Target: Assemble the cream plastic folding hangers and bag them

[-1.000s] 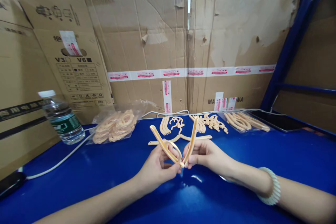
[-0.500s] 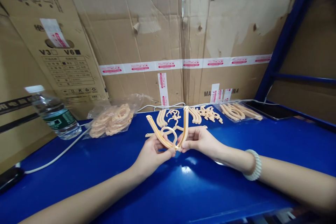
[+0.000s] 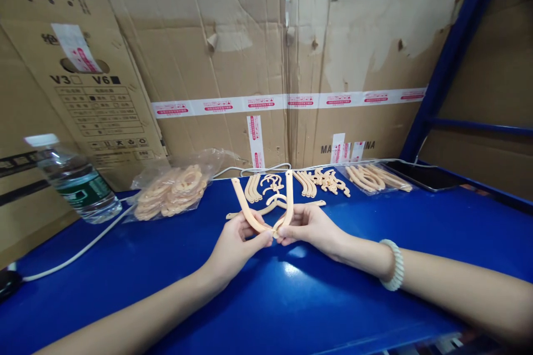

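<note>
While the fingers of my left hand (image 3: 234,237) and right hand (image 3: 318,230) pinch a beige V-shaped hanger (image 3: 245,205) around its joint, above the blue worktop (image 3: 333,299), I'm probably adjusting that pivot; the next move calls for steady pressure. Beyond lie curved arms (image 3: 253,188).

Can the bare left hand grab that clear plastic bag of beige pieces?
Probably not without letting go: the left hand pinches a beige, V-shaped, plastic-looking hanger. Otherwise, the way to the bag over the shiny blue tabletop looks free.
</note>
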Tool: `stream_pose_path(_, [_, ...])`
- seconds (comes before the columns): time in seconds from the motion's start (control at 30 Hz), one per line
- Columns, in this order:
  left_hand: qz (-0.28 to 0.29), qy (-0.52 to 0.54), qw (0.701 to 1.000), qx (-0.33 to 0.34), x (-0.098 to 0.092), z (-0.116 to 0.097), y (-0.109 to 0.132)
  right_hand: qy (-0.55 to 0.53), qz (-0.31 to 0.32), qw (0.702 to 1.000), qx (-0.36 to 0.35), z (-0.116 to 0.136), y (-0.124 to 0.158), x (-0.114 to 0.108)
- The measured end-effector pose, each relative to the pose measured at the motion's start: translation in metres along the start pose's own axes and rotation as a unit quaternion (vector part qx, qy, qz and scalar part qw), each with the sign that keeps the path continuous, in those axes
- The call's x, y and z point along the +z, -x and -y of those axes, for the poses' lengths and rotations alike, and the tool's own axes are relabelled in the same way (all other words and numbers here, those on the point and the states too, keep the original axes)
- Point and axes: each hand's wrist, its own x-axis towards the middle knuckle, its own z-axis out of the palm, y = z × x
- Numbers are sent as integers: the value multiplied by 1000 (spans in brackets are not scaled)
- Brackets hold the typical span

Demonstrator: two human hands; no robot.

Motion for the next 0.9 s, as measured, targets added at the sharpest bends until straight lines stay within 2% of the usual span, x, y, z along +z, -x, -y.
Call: stream_pose_path(0.9, [-20, -3, 1000, -5, -1, 0, 2, 1, 18, 1000, -5, 0, 5, -2])
